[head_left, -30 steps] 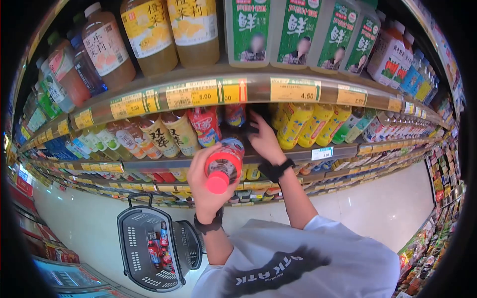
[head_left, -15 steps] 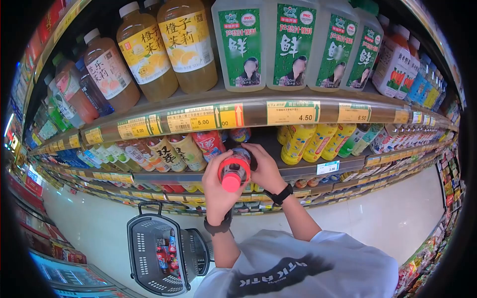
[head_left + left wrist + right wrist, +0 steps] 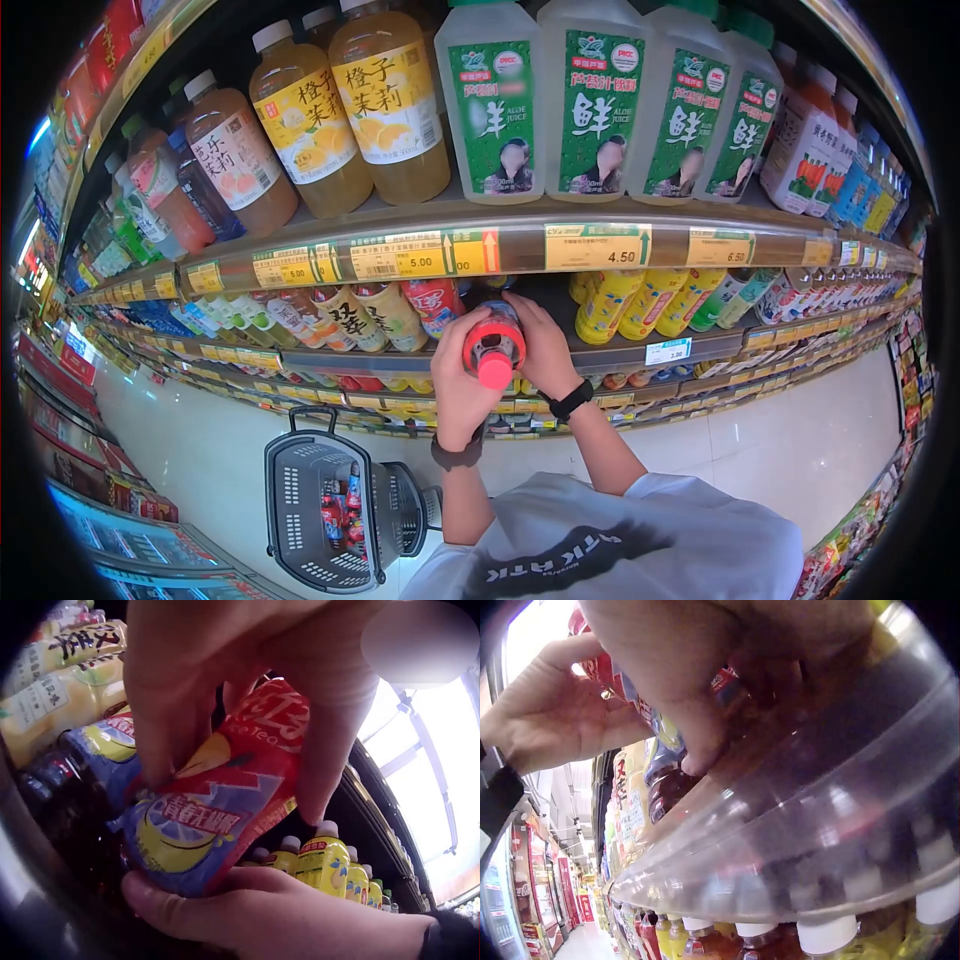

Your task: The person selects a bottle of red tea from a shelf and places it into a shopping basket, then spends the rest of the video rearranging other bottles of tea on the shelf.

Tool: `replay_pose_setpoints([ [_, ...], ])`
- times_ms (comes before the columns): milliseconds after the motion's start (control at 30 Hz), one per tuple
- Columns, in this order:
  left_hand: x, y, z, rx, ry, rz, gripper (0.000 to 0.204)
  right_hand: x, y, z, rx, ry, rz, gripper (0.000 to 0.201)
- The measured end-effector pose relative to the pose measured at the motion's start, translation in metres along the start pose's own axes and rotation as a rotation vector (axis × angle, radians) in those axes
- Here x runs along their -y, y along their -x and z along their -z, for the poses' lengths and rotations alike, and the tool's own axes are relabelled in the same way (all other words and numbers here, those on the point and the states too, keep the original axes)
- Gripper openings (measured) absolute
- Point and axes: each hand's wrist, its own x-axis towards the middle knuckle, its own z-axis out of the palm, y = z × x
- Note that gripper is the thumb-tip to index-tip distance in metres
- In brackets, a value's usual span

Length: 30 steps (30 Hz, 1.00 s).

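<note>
A red-capped iced tea bottle (image 3: 494,352) with a red and blue label is held between both hands in front of the middle shelf. My left hand (image 3: 463,378) curls round its left side. On its other side, my right hand (image 3: 541,350) holds the lower part of the bottle. The left wrist view shows the label (image 3: 225,802) close up, with left fingers over it and the right hand (image 3: 225,911) beneath. In the right wrist view a clear shelf edge (image 3: 795,847) runs below the hands.
Above are large bottles of orange drink (image 3: 390,110) and green-labelled juice (image 3: 590,110). Yellow bottles (image 3: 607,308) stand right of the hands, a similar red-labelled bottle (image 3: 434,304) at left. A grey basket (image 3: 290,500) with several bottles is on the floor.
The right hand has come out from the shelf and joined the left on the bottle. In the head view, both hands and the bottle have shifted right.
</note>
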Motion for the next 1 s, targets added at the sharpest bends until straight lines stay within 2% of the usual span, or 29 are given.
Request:
replay_pose_setpoints([
  [100,0.005,0.009,-0.015,-0.128,0.304,0.091,0.077,0.001,0.0,0.004,0.006,0.009,0.006,0.068],
  [167,0.006,0.01,-0.017,-0.129,0.288,0.082,0.078,0.001,0.0,0.006,0.001,0.012,0.019,0.069],
  [333,-0.005,0.0,-0.021,-0.223,0.127,0.051,0.078,-0.013,0.0,-0.003,-0.008,0.061,0.004,0.069],
  [433,-0.01,-0.007,-0.032,-0.34,0.092,0.094,0.074,0.003,0.002,0.003,0.01,-0.071,-0.172,0.064],
  [533,-0.009,-0.014,-0.041,-0.422,0.12,0.181,0.07,0.003,0.002,0.003,0.025,-0.005,-0.149,0.06],
  [633,-0.011,-0.02,-0.05,-0.454,-0.095,0.135,0.066,-0.004,0.002,-0.003,-0.073,0.071,-0.02,0.058],
  [700,-0.012,-0.019,-0.057,-0.481,-0.225,0.096,0.065,-0.009,0.003,-0.008,-0.049,0.09,-0.028,0.058],
  [800,-0.002,-0.012,-0.065,-0.472,-0.219,0.099,0.062,-0.011,0.0,-0.011,-0.026,0.063,-0.064,0.057],
  [933,0.005,0.011,-0.064,-0.432,-0.227,0.199,0.047,-0.008,0.001,-0.014,-0.046,0.124,-0.041,0.058],
  [967,0.008,0.018,-0.064,-0.471,-0.252,0.122,0.038,-0.007,0.001,-0.014,-0.052,0.125,-0.035,0.058],
  [1000,0.008,0.027,-0.061,-0.429,-0.253,0.144,0.034,-0.007,0.002,-0.015,-0.055,0.126,-0.03,0.058],
])
